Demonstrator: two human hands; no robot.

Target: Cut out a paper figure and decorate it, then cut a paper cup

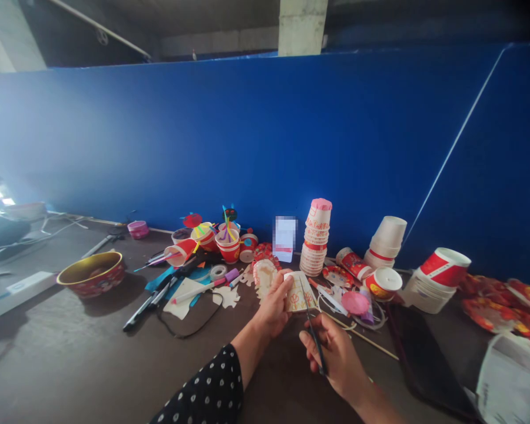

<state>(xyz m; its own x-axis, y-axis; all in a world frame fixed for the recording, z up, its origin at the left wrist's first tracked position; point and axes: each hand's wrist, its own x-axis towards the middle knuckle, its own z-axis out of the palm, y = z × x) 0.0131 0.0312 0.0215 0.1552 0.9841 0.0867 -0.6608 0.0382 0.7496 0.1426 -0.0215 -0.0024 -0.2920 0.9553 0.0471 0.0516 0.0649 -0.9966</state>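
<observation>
My left hand (274,301) is closed around a white paper cup (295,297) with orange-red line drawings, its wider end toward me. In my right hand (333,353) is a pair of slim black scissors (317,338), seen nearly edge-on. Their narrow blades lie over the face of the cup, pointing away from me; whether they cut into it I cannot tell. Just left of the cup sits a frilled white and red paper piece (265,275). Behind it rises a tall stack of decorated paper cups (314,250) with a pink top.
On the left are a red-gold bowl (92,277), markers (198,290), a tape roll (218,271) and decorated cups (228,244). To the right stand more cup stacks (439,280), a dark flat device (428,347) and red patterned plates (494,315). A blue partition (247,141) closes the back.
</observation>
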